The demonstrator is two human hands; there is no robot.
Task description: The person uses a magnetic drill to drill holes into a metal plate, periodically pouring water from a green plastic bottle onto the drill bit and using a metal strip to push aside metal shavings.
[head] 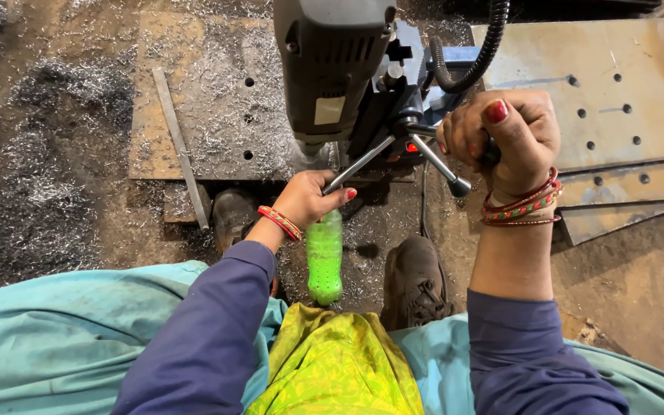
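Green bottle [324, 257] hangs upside down low in the middle, neck clasped in the left hand [307, 200], fingers wrapped tight around it, just under the drill [332, 69]. Right hand [501, 134] up high, fist clamped on a spoke of the drill's feed handle [436, 163]. Beyond sits a drilled steel plate [217, 100], shavings [32, 184] strewn all over the floor. Two dark shoes [415, 280] flank the bottle.

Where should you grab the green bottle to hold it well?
Grab the green bottle near its top, coming from the left side, as the left hand does. It hangs neck up, its narrow top fits a closed hand, and the drill crowds the space above.
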